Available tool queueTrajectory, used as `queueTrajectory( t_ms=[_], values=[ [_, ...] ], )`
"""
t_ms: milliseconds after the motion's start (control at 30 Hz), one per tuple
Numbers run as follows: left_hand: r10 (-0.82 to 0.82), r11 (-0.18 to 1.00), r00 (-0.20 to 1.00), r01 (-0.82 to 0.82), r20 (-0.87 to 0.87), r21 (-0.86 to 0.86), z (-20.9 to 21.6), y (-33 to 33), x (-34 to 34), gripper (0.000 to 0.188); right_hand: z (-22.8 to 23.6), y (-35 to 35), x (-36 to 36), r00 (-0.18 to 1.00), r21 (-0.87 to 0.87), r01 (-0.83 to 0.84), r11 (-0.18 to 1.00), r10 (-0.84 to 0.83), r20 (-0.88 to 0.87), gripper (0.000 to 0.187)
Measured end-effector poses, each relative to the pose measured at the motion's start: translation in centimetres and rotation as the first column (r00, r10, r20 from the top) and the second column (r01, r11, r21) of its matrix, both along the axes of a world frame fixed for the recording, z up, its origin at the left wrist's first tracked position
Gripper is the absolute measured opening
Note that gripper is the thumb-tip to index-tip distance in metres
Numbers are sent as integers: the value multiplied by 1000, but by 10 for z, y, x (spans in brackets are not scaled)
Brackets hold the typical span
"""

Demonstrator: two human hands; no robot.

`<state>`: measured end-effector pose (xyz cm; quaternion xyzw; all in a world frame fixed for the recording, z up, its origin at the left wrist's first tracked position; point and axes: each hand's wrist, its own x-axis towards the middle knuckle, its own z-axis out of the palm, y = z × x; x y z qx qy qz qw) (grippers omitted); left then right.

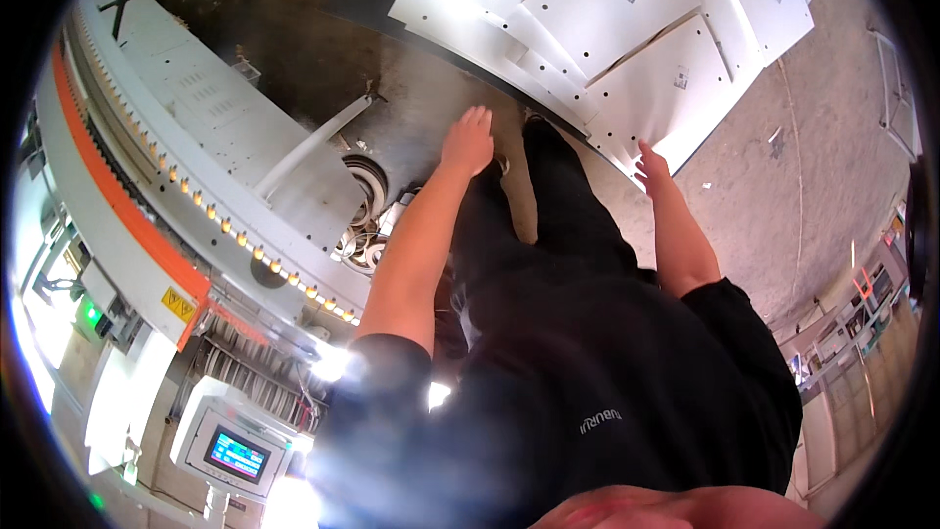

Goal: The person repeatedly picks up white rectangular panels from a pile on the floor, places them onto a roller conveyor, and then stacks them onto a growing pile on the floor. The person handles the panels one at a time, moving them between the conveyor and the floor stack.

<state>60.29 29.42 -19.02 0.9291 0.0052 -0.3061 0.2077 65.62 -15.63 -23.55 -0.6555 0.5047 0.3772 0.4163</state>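
My left hand [468,142] hangs in front of my legs with its fingers stretched out and nothing in it. Beside the right front corner of a pile of white panels [661,88], my right hand [652,171] has its fingers apart and holds nothing. Whether its fingertips touch the panel edge I cannot tell. The panels are flat boards with small dark holes, stacked unevenly, and some carry small printed labels.
To my left stands a long grey machine [186,69] with an orange strip [122,201] and a row of yellowish rollers [226,226]. A control screen [237,455] is at the lower left. Coiled strips [364,186] lie beside the machine. Concrete floor [744,235] stretches to the right.
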Motion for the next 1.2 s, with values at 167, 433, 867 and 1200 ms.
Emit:
queueTrajectory(
  t_ms=[167,433,867,1200],
  values=[
    [-22,997,977,6,213,75,-93,1,98,45,-17,14,19,922,157,376,913,-386,37,84],
    [-332,935,895,353,-299,18,-61,2,80,32,37,38,22,947,202,285,937,-308,93,75],
    [271,554,827,-553,-492,-623,124,-34,-68,39,165,92,16,781,581,234,779,-507,365,37],
    [556,-467,523,-446,-646,-764,288,-29,-56,51,273,270,-45,712,579,-575,578,5,702,42]
  ],
)
